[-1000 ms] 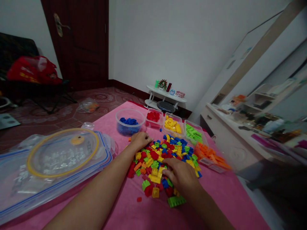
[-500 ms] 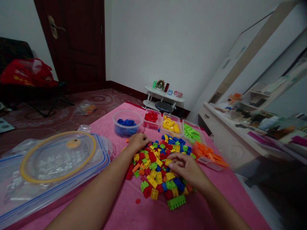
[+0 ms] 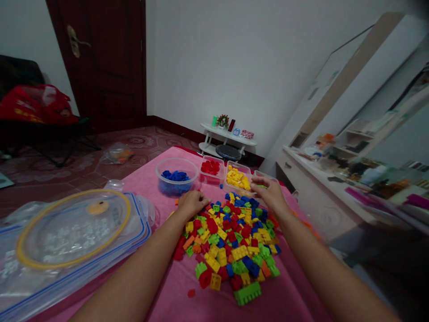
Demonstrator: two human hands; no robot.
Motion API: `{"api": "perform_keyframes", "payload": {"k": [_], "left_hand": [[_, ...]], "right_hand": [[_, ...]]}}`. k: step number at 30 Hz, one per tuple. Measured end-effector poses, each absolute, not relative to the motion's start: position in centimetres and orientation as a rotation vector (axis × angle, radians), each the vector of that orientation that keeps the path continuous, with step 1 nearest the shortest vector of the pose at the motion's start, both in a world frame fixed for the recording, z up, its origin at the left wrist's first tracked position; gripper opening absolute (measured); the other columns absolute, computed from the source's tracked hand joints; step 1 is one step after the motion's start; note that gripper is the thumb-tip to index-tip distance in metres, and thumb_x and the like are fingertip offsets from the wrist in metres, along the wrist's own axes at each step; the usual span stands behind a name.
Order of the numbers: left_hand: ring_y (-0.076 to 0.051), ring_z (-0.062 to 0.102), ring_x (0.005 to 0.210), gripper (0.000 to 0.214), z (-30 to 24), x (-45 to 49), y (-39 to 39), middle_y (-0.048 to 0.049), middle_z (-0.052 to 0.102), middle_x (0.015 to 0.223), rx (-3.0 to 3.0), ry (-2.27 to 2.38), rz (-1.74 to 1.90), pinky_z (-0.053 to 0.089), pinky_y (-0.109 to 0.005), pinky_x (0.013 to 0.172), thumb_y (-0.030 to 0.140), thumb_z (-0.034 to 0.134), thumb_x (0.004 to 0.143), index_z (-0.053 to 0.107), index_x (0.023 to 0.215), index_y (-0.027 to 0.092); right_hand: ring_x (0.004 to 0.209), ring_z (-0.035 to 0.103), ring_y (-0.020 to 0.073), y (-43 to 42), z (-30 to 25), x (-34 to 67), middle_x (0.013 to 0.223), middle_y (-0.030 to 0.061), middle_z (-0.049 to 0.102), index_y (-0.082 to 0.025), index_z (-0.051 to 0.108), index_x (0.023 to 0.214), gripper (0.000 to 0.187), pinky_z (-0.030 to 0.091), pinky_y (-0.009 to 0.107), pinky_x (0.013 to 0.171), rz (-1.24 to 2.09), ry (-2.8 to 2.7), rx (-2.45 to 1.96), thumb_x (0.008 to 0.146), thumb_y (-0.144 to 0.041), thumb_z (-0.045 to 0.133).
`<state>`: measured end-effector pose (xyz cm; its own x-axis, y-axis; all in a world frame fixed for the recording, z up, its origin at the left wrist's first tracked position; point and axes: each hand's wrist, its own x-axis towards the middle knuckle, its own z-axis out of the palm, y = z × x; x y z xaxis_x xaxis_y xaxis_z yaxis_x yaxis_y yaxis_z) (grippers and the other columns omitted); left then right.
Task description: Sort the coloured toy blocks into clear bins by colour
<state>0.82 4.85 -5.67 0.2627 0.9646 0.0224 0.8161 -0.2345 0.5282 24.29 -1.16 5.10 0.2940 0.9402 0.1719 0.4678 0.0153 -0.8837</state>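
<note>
My left hand [image 3: 193, 204] rests at the far left edge of a mixed pile of toy building bricks [image 3: 231, 237]. Its fingers are curled together, and whatever they may hold is hidden. Over the right rim of the clear box of yellow bricks [image 3: 237, 179] is my right hand [image 3: 271, 192], fingers stretched out and apart, with no brick clearly visible in them. The hand partly covers a clear box [image 3: 267, 175] with green bricks. Red bricks [image 3: 210, 167] fill another box, and a round tub [image 3: 177, 178] holds blue ones.
Orange bricks [image 3: 306, 226] show behind my right forearm. Clear zip bags and a round yellow-rimmed lid [image 3: 75, 228] lie on the left of the pink cloth [image 3: 181, 295]. A long green brick [image 3: 247, 294] and a small red piece [image 3: 191, 293] lie near the front.
My right hand has moved from the pile, where it held a yellow brick, up and away to the yellow bricks' box. My left hand stays at the pile's edge.
</note>
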Motion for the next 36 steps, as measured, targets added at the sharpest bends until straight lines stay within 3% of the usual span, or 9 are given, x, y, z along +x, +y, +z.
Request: {"api": "perform_keyframes", "payload": {"k": [4, 6, 11, 17, 23, 26, 29, 33, 36], "left_hand": [[-0.019, 0.065, 0.077, 0.038, -5.5, 0.9, 4.7, -0.0008, 0.072, 0.08, 2.11, 1.617, 0.479, 0.038, -0.024, 0.058, 0.059, 0.049, 0.079, 0.071, 0.075, 0.028], [-0.019, 0.065, 0.076, 0.039, -5.3, 0.9, 4.6, -0.0008, 0.072, 0.079, 2.107, 1.624, 0.477, 0.038, -0.024, 0.058, 0.059, 0.049, 0.079, 0.071, 0.075, 0.028], [-0.019, 0.064, 0.076, 0.04, -5.2, 0.8, 4.6, -0.0013, 0.072, 0.08, 2.098, 1.635, 0.472, 0.037, -0.024, 0.057, 0.06, 0.049, 0.078, 0.072, 0.077, 0.028], [-0.017, 0.063, 0.072, 0.041, -5.6, 0.8, 4.8, -0.0013, 0.071, 0.079, 2.149, 1.616, 0.501, 0.035, -0.023, 0.056, 0.059, 0.047, 0.079, 0.071, 0.075, 0.026], [-0.016, 0.061, 0.067, 0.042, -5.5, 0.7, 4.6, -0.0014, 0.07, 0.074, 2.157, 1.61, 0.505, 0.032, -0.024, 0.054, 0.058, 0.047, 0.079, 0.07, 0.072, 0.024], [-0.016, 0.062, 0.069, 0.04, -5.4, 0.7, 4.5, -0.0012, 0.07, 0.075, 2.141, 1.605, 0.509, 0.033, -0.024, 0.055, 0.057, 0.048, 0.079, 0.071, 0.074, 0.025], [-0.016, 0.062, 0.069, 0.04, -5.3, 0.8, 4.5, -0.0014, 0.07, 0.074, 2.143, 1.608, 0.516, 0.033, -0.024, 0.055, 0.057, 0.049, 0.079, 0.07, 0.071, 0.024], [-0.017, 0.063, 0.07, 0.039, -5.4, 0.8, 4.6, -0.0014, 0.07, 0.074, 2.136, 1.613, 0.508, 0.035, -0.024, 0.056, 0.057, 0.048, 0.079, 0.07, 0.071, 0.025], [-0.017, 0.063, 0.072, 0.037, -5.5, 0.8, 4.7, -0.0009, 0.071, 0.076, 2.121, 1.608, 0.508, 0.036, -0.024, 0.057, 0.056, 0.049, 0.079, 0.071, 0.073, 0.026]], "right_hand": [[0.058, 0.053, 0.0121, -4.9, 4.5, 22.8, 0.065, 0.0009, 0.062, -0.015, 0.066, 0.072, 0.016, 0.041, 0.024, 0.054, 0.876, -1.672, -1.678, 0.065, -0.029, 0.07], [0.056, 0.051, 0.0114, -7.3, 3.9, 22.1, 0.063, -0.0006, 0.06, -0.017, 0.068, 0.075, 0.016, 0.036, 0.023, 0.052, 0.975, -1.981, -1.742, 0.065, -0.03, 0.071], [0.078, 0.056, 0.016, -11.3, 2.5, 21.1, 0.09, 0.0016, 0.064, -0.022, 0.068, 0.083, 0.024, 0.034, 0.025, 0.064, 0.507, -2.414, -1.957, 0.061, -0.024, 0.075], [0.07, 0.055, 0.016, -11.1, 3.1, 19.6, 0.078, 0.0019, 0.063, -0.02, 0.062, 0.081, 0.014, 0.03, 0.024, 0.057, 0.365, -2.265, -2.072, 0.071, -0.029, 0.064], [0.08, 0.06, 0.0173, -9.2, 1.6, 16.6, 0.095, 0.0029, 0.067, -0.022, 0.061, 0.102, 0.027, 0.036, 0.025, 0.068, 0.279, -2.249, -1.839, 0.076, -0.021, 0.057], [0.085, 0.062, 0.0193, -9.0, 0.4, 15.8, 0.098, 0.0037, 0.068, -0.023, 0.062, 0.101, 0.028, 0.036, 0.026, 0.071, 0.183, -2.314, -1.858, 0.076, -0.016, 0.053], [0.08, 0.062, 0.0181, -9.0, 0.5, 15.9, 0.089, 0.0017, 0.069, -0.023, 0.063, 0.096, 0.027, 0.035, 0.025, 0.067, 0.219, -2.299, -1.864, 0.073, -0.014, 0.053], [0.071, 0.06, 0.0156, -7.4, 2.6, 17.8, 0.078, -0.0008, 0.068, -0.021, 0.064, 0.085, 0.016, 0.034, 0.023, 0.06, 0.351, -2.247, -1.837, 0.069, -0.02, 0.059], [0.069, 0.058, 0.0162, -4.4, 4.6, 20.4, 0.079, 0.0004, 0.068, -0.02, 0.065, 0.085, 0.019, 0.036, 0.024, 0.059, 0.247, -2.196, -1.903, 0.067, -0.024, 0.063]]}}
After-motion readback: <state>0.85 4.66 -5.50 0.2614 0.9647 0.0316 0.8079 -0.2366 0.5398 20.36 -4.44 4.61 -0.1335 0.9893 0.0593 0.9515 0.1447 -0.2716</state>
